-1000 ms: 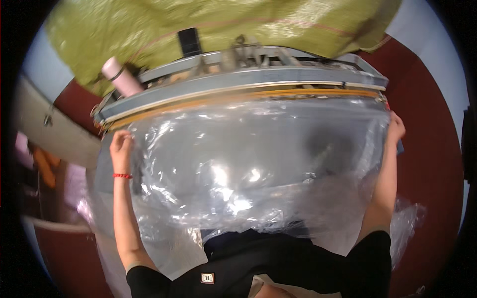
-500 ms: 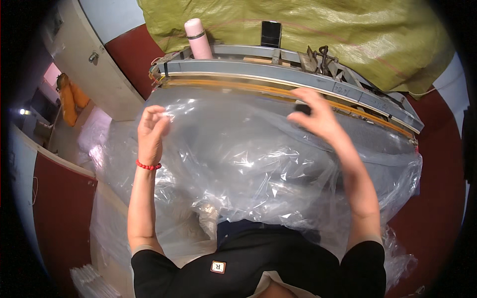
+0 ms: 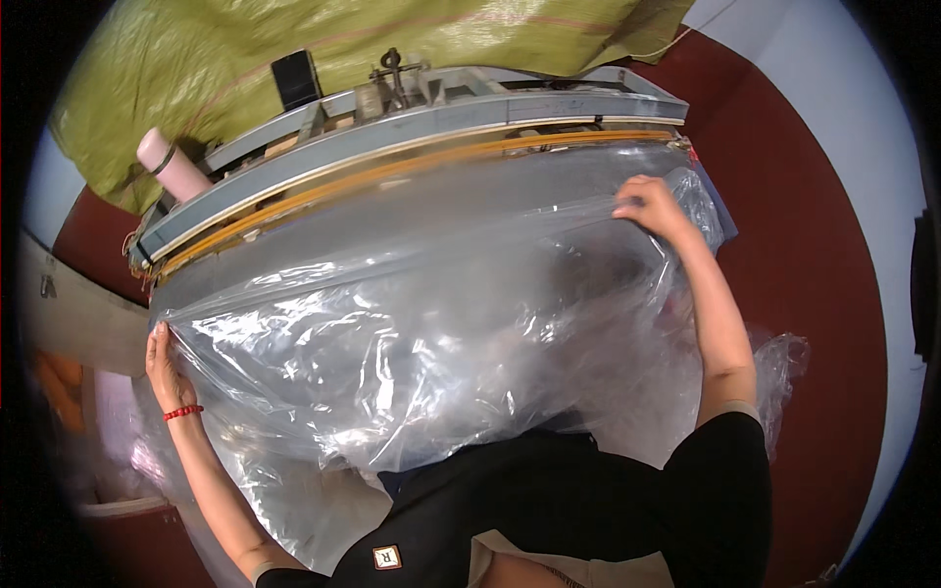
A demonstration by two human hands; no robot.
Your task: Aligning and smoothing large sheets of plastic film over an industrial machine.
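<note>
A wide sheet of clear plastic film (image 3: 382,343) spreads in front of me, creased and shiny. Its far edge is drawn into a fold running between my two hands. My left hand (image 3: 167,367), with a red bead bracelet at the wrist, pinches the film at the left end. At the right end, my right hand (image 3: 652,208) has its fingers closed on the same edge. Just beyond the film lies a long machine with a grey metal beam (image 3: 421,127) and an orange-yellow strip (image 3: 363,183) along its near side.
A pink flask (image 3: 174,167) leans at the machine's left end. Behind the beam are a dark phone-like slab (image 3: 296,80) and a metal clamp (image 3: 392,78). Green-yellow woven sheeting (image 3: 412,34) hangs at the back. A door (image 3: 88,304) is at the left, and more film bunches at the right.
My hands have moved apart, left hand to the left and right hand to the right, and closed on the film's edge, pulling it straighter. The view has turned to the right.
</note>
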